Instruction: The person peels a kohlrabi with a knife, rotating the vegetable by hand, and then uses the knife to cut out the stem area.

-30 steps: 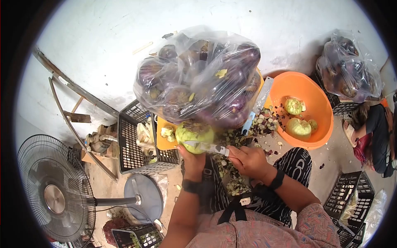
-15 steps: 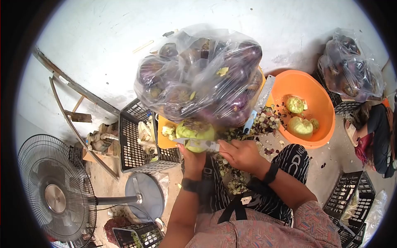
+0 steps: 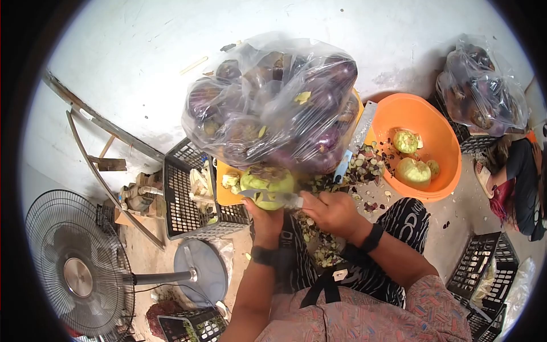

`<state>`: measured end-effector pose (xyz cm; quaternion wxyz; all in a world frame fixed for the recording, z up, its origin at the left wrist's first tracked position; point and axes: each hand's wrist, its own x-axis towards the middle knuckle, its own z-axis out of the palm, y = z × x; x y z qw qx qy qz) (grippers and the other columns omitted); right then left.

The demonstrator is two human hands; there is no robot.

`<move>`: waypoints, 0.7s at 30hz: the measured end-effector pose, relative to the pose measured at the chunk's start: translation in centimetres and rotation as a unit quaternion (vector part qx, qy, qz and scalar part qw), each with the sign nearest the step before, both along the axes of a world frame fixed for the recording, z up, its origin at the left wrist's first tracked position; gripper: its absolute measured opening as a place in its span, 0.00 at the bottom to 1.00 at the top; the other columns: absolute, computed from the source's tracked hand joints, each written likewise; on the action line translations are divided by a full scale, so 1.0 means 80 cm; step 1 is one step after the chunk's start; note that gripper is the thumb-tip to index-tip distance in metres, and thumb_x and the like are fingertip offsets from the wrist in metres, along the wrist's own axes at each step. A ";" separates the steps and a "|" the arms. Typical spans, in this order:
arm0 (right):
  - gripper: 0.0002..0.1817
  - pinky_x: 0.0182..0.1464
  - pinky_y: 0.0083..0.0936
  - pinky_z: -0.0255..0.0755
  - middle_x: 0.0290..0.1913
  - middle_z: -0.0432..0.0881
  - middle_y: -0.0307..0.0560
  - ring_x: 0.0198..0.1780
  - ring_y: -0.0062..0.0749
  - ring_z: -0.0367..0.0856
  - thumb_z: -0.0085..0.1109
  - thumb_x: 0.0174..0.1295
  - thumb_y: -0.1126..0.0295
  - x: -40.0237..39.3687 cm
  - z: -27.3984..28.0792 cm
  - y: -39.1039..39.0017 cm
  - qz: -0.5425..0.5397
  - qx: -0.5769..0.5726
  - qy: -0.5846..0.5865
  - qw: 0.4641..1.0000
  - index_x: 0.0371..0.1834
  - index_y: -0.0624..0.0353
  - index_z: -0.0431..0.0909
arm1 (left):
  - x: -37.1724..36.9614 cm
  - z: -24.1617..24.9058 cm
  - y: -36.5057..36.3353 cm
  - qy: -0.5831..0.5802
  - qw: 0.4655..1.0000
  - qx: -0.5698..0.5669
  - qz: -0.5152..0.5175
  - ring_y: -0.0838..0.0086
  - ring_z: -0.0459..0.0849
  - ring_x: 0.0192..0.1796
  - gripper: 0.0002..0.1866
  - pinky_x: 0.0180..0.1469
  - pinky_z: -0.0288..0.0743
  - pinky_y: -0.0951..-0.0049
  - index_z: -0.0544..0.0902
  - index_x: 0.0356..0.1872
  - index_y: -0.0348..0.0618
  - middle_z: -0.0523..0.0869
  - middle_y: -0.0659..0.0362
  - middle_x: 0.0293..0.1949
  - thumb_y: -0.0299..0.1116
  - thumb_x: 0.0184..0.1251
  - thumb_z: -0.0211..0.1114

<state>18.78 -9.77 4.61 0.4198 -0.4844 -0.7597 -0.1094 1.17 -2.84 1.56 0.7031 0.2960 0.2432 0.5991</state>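
Observation:
My left hand (image 3: 265, 221) is closed around the underside of a round eggplant (image 3: 269, 181), mostly peeled to pale green with brownish patches near its top. In my right hand (image 3: 336, 215) is the handle of a knife (image 3: 277, 197). Its blade lies across the front of the eggplant, pointing left towards my left thumb. Just behind both hands bulges a big clear plastic bag (image 3: 273, 108) full of purple eggplants. A yellow board (image 3: 227, 196) shows partly beneath the bag, with a pale cut piece (image 3: 231, 180) on it.
An orange basin (image 3: 433, 119) at right holds several peeled eggplants; a cleaver (image 3: 363, 125) lies beside it. Peelings (image 3: 364, 165) litter the floor. A black crate (image 3: 182, 219) and a fan (image 3: 78, 276) stand left. Another eggplant bag (image 3: 484, 94) and a person's leg (image 3: 515, 188) are at right.
The view has shifted very slightly. Both hands, the knife and the eggplant keep nearly the same pose.

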 end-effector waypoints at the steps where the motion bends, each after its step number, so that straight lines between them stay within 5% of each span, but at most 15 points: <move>1: 0.21 0.19 0.29 0.67 0.20 0.69 0.38 0.17 0.31 0.72 0.70 0.50 0.63 0.004 0.000 -0.004 0.000 0.000 -0.001 1.000 0.49 0.55 0.81 | 0.002 0.004 -0.001 -0.007 1.000 -0.001 -0.004 0.62 0.67 0.67 0.42 0.69 0.59 0.58 0.59 0.71 0.48 0.68 0.56 0.66 0.70 0.66 0.42; 14: 0.18 0.19 0.30 0.67 0.19 0.70 0.39 0.18 0.33 0.73 0.67 0.54 0.63 -0.007 0.012 0.001 -0.034 -0.018 0.012 0.999 0.47 0.56 0.80 | 0.001 -0.007 -0.003 0.056 0.997 0.043 -0.002 0.61 0.67 0.67 0.44 0.70 0.59 0.57 0.58 0.70 0.45 0.67 0.54 0.66 0.70 0.65 0.45; 16: 0.19 0.18 0.30 0.67 0.19 0.69 0.39 0.17 0.33 0.72 0.69 0.52 0.64 -0.008 0.008 0.005 -0.033 -0.014 0.020 0.999 0.48 0.55 0.81 | 0.000 -0.005 -0.002 0.073 0.996 0.043 -0.007 0.62 0.68 0.67 0.44 0.66 0.66 0.54 0.59 0.70 0.54 0.69 0.59 0.65 0.73 0.60 0.49; 21: 0.17 0.18 0.31 0.67 0.18 0.70 0.41 0.16 0.35 0.73 0.65 0.57 0.62 0.001 0.000 0.009 -0.062 -0.037 -0.012 0.997 0.47 0.57 0.81 | 0.001 -0.007 0.000 0.080 0.995 0.062 -0.008 0.60 0.70 0.65 0.45 0.62 0.70 0.50 0.58 0.70 0.54 0.69 0.58 0.65 0.74 0.60 0.47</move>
